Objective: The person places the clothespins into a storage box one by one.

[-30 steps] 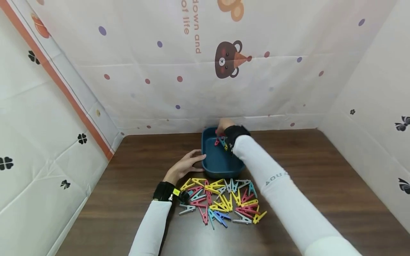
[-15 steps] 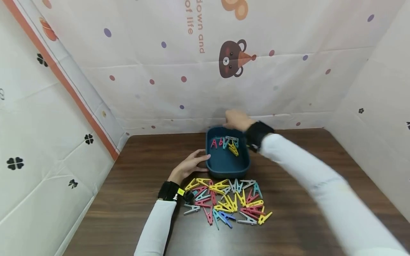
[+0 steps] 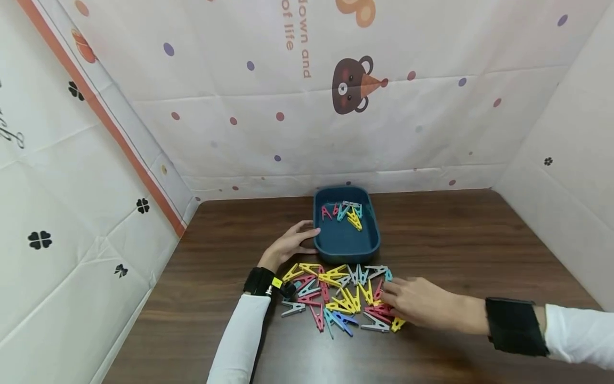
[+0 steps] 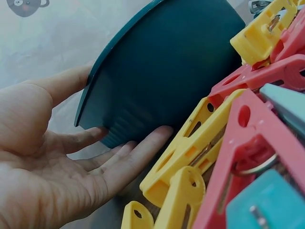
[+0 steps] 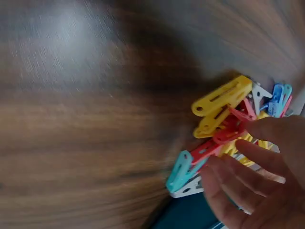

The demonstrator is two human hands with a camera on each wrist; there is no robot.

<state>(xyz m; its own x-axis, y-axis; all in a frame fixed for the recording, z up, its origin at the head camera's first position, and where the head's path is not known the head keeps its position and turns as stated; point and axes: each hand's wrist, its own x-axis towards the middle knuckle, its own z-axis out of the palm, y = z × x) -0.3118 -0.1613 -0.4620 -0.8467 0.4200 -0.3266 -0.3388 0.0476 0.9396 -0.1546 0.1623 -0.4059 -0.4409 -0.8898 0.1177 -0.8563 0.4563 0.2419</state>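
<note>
Dark wood counter (image 3: pixel 479 240), printed sheets hung on three sides. Blue tray (image 3: pixel 347 248) sits far centre, a few clothespins clipped along its far rim. Pile of coloured clothespins (image 3: pixel 342 296) lies just near of the tray. Left hand (image 3: pixel 290 245) rests flat-fingered against the tray's left wall, gripping nothing. Right hand (image 3: pixel 422 304) lies over the pile's right edge, fingers loosely spread on red and yellow pins (no pin grasped yet, as far as the blurred wrist view shows). Judgement: single out one pin at the pile's edge, pinch its handle end, keep the tray steadied.
</note>
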